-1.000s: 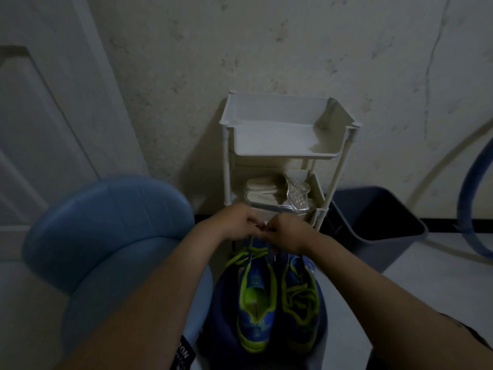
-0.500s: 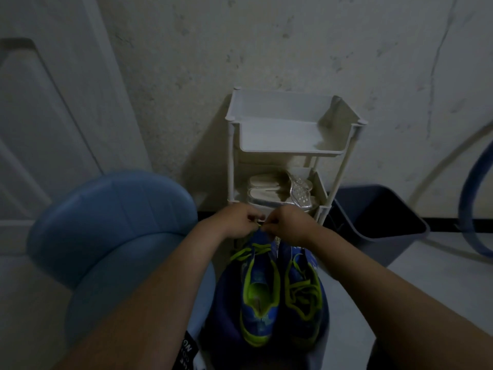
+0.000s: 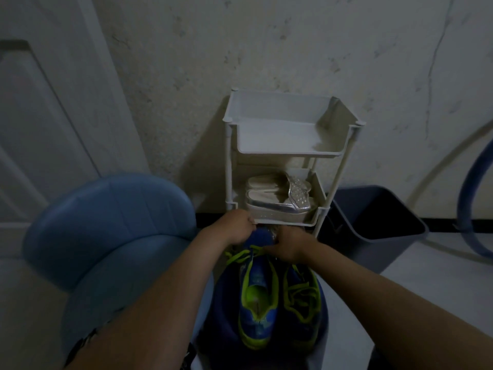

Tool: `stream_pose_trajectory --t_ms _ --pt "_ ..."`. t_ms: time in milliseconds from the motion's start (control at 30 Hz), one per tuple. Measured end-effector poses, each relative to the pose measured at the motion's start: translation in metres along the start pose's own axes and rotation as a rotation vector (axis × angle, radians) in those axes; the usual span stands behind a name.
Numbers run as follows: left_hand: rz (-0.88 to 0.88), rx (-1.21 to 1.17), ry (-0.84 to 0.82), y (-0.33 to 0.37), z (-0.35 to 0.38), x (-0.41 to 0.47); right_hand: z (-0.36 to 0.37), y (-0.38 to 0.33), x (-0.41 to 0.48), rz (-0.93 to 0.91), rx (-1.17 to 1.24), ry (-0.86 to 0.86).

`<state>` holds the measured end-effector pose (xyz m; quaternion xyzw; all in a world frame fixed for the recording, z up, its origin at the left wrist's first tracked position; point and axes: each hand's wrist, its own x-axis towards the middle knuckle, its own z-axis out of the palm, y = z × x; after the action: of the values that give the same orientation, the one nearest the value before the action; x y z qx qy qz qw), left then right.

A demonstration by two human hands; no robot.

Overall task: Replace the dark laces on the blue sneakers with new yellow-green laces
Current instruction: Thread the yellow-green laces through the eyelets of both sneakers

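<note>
Two blue sneakers with yellow-green trim lie side by side on my lap, toes away from me. The left sneaker point(image 3: 256, 303) has a yellow-green lace point(image 3: 240, 256) crossing near its toe. The right sneaker point(image 3: 301, 297) carries yellow-green lacing over its tongue. My left hand point(image 3: 234, 228) and my right hand point(image 3: 289, 245) sit at the toe end of the left sneaker, fingers curled around the lace ends. The fingertips and the lace ends are hidden by the hands. No dark lace is visible.
A white tiered rack point(image 3: 288, 156) stands against the wall ahead, with silver sandals point(image 3: 280, 196) on its middle shelf. A blue round chair point(image 3: 112, 231) is at my left, a dark bin point(image 3: 373, 225) at the right, and a blue hoop point(image 3: 469, 198) at the far right.
My hands have parted slightly; the right hand has dropped lower over the sneaker's toe end. The view has shifted down a little.
</note>
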<state>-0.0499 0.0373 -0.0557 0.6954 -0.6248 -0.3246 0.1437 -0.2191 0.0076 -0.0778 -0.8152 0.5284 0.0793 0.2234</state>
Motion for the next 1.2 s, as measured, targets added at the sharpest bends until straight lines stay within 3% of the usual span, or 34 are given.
stream_pose_trajectory --t_ms 167,433,600,833,1200 --pt "-0.032 -0.005 -0.088 -0.011 0.005 0.003 0.015 -0.004 0.003 0.067 -0.043 0.011" --pt "-0.034 0.071 -0.161 -0.008 0.023 -0.003 0.017 0.006 0.016 0.174 0.156 -0.012" --pt "0.015 0.29 -0.052 -0.005 0.042 -0.002 0.021 0.013 0.02 0.218 0.27 -0.023" --pt "-0.003 0.381 0.031 -0.007 0.064 0.003 0.02 0.013 0.017 0.232 0.375 -0.009" --pt "-0.072 0.34 0.098 -0.007 0.077 0.005 0.02 0.014 0.017 0.226 0.433 -0.003"
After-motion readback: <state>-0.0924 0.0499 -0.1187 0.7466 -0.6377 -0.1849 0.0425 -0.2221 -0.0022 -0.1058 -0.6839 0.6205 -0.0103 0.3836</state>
